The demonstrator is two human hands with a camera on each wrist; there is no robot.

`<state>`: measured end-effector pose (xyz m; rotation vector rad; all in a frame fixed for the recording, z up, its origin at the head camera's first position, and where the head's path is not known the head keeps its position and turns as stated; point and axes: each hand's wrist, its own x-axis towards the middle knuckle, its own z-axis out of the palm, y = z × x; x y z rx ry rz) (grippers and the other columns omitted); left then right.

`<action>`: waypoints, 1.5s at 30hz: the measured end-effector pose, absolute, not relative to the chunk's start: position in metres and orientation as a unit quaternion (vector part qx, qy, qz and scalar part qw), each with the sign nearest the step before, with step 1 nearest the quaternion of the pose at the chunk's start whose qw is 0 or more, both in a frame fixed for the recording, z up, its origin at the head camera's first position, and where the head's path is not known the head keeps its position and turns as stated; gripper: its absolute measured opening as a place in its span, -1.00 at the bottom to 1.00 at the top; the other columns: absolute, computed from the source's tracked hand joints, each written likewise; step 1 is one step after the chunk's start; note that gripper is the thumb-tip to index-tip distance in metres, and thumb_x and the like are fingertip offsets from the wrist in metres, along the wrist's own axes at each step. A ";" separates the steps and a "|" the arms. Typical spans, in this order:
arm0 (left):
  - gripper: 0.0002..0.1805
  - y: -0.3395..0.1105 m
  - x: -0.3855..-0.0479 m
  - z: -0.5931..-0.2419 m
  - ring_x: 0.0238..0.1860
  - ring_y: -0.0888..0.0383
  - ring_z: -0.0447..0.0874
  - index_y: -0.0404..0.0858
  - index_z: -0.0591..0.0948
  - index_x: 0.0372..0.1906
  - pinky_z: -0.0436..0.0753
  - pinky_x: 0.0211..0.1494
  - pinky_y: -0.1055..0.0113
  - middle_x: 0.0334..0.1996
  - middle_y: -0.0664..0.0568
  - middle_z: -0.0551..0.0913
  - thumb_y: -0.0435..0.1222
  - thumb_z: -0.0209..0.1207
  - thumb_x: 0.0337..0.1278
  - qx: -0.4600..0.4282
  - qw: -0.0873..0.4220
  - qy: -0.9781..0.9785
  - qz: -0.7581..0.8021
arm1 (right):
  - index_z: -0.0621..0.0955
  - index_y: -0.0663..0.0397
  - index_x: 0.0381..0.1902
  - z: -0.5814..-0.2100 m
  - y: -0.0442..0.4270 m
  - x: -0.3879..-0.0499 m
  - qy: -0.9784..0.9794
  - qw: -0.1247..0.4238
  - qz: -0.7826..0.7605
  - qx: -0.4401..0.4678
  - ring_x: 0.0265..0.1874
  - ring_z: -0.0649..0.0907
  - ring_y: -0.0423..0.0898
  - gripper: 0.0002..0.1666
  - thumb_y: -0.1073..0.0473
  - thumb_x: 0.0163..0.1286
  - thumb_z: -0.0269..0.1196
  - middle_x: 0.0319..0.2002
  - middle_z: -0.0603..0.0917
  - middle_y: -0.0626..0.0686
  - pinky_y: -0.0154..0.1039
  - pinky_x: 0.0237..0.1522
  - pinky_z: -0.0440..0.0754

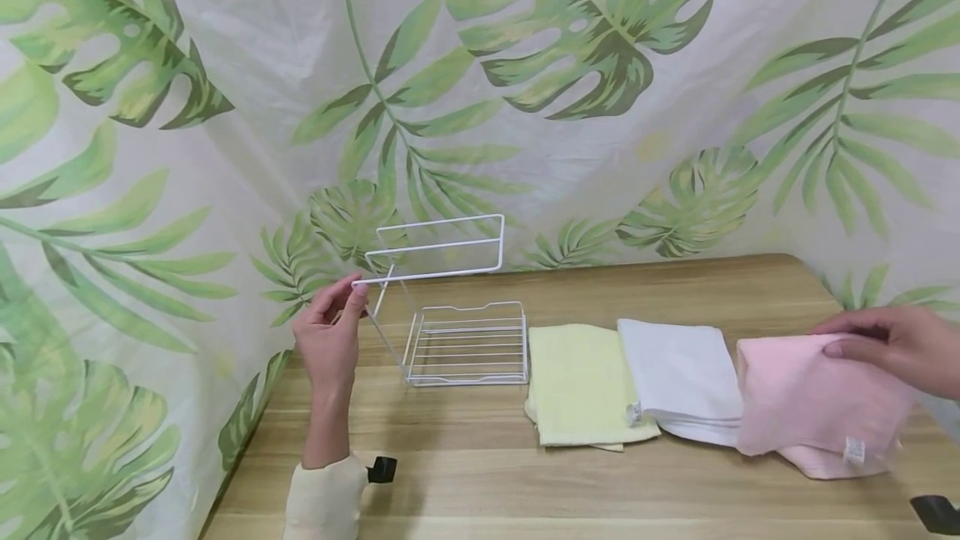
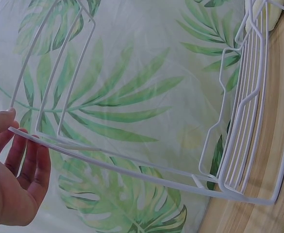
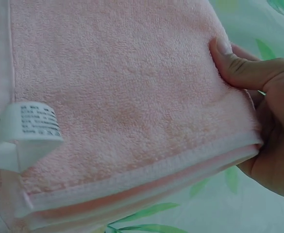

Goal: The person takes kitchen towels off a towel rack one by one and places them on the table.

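A white wire rack (image 1: 468,382) stands on the table, its slatted base low and its upper frame raised above. At the rack's upper left corner my left hand (image 1: 330,323) pinches the wire between thumb and fingers, as the left wrist view also shows. Far to the right, my right hand (image 1: 892,348) grips the edge of a folded pink towel (image 3: 117,92), thumb on top and fingers beneath. The towel's upper part is lifted, with more pink cloth under it. A white label (image 3: 37,124) hangs from its edge.
A folded yellow towel (image 1: 581,390) lies just right of the rack. Beside it is a folded white towel (image 1: 678,373), between the yellow and pink ones. The wooden table (image 1: 480,490) backs onto a leaf-print curtain (image 1: 247,48).
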<state>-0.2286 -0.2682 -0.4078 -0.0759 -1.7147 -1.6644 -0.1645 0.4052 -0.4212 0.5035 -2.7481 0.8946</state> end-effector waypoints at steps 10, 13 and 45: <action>-0.72 -0.268 -0.231 -0.408 -0.35 0.34 0.76 -0.50 0.79 0.00 0.84 -0.24 0.49 -0.30 0.17 0.80 -0.38 0.47 0.29 -0.033 0.366 -0.664 -0.651 | 0.86 0.03 -0.11 -0.428 0.396 -0.191 -0.955 0.104 0.230 0.155 -0.33 0.58 -0.62 -0.86 0.26 0.39 0.48 -0.29 0.89 -0.07 -0.53 -0.40 0.59; -0.71 -0.268 -0.231 -0.409 -0.34 0.33 0.76 -0.50 0.79 0.00 0.85 -0.23 0.47 -0.30 0.17 0.80 -0.37 0.47 0.30 -0.031 0.364 -0.667 -0.650 | 0.86 0.05 -0.11 -0.434 0.397 -0.198 -0.954 0.102 0.237 0.150 -0.34 0.57 -0.60 -0.86 0.26 0.40 0.48 -0.31 0.89 -0.06 -0.51 -0.42 0.57; -0.71 -0.271 -0.230 -0.411 -0.34 0.34 0.75 -0.46 0.80 0.02 0.81 -0.24 0.56 -0.30 0.19 0.79 -0.33 0.45 0.33 -0.027 0.364 -0.677 -0.639 | 0.82 0.21 -0.02 -0.514 0.404 -0.240 -0.949 0.082 0.286 0.102 -0.40 0.46 -0.46 -0.74 0.18 0.44 0.47 -0.10 0.84 0.34 -0.47 -0.46 0.42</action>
